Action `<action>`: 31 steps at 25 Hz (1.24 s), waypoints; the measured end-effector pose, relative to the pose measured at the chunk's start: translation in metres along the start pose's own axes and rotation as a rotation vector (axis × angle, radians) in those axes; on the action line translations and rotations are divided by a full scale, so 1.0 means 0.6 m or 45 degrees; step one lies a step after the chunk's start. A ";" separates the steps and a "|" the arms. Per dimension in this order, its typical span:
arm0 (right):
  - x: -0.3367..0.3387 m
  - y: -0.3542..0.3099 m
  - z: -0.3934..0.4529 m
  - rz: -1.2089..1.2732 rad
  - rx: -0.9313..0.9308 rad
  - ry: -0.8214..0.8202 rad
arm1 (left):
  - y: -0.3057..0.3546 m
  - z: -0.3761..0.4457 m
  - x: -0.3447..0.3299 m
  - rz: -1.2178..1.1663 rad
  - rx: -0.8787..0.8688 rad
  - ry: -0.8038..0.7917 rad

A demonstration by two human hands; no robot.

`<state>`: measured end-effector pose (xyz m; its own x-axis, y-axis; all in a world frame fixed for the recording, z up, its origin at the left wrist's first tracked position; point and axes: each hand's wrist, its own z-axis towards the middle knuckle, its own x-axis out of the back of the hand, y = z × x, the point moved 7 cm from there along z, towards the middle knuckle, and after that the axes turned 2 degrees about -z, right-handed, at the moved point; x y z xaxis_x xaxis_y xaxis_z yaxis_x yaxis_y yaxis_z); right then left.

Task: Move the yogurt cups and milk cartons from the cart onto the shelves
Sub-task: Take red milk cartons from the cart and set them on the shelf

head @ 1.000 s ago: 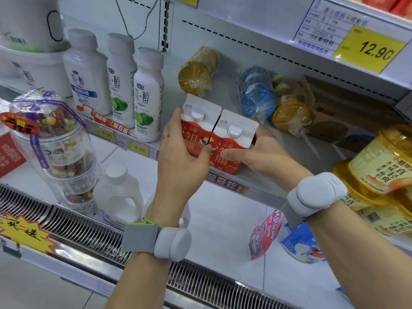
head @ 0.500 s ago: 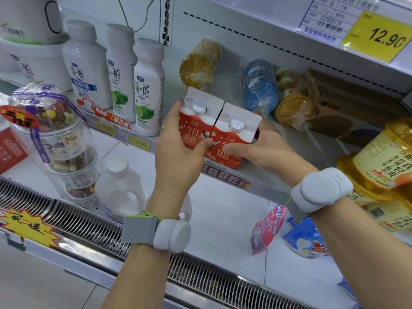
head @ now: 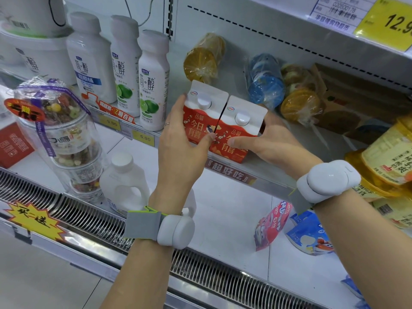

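Note:
Two red-and-white milk cartons with round white caps stand side by side, touching, at the front edge of the middle shelf [head: 263, 175]. My left hand [head: 180, 150] wraps the left carton [head: 198, 117] from its left side, thumb across its front. My right hand [head: 265, 143] holds the right carton [head: 236, 134] from the right, thumb pressed on its red front. Both wrists wear white trackers. The cart is out of view.
White yogurt-drink bottles [head: 151, 85] stand just left of the cartons. Wrapped cup packs [head: 265, 81] and a brown box lie behind them. Yellow tubs [head: 388, 157] sit to the right. Below are a stacked cereal-yogurt pack [head: 64, 139], a white jug [head: 124, 181] and pouches [head: 272, 226].
Both hands have kept hold of the two cartons and eased them slightly back and down onto the shelf edge. The view has tilted a little; nothing was let go.

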<state>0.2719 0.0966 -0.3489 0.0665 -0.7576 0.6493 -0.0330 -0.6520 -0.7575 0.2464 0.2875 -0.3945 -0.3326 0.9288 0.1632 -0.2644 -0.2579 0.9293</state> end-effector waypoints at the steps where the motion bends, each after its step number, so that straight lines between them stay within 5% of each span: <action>1: 0.000 0.001 0.000 0.000 -0.001 0.006 | 0.000 0.000 0.000 0.003 -0.008 0.004; 31: 0.010 0.007 -0.006 -0.133 -0.043 0.010 | -0.007 0.003 0.002 0.025 0.025 0.021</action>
<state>0.2684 0.0891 -0.3479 0.0636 -0.6857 0.7251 -0.0600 -0.7279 -0.6831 0.2487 0.2900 -0.3978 -0.3526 0.9190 0.1764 -0.2397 -0.2709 0.9323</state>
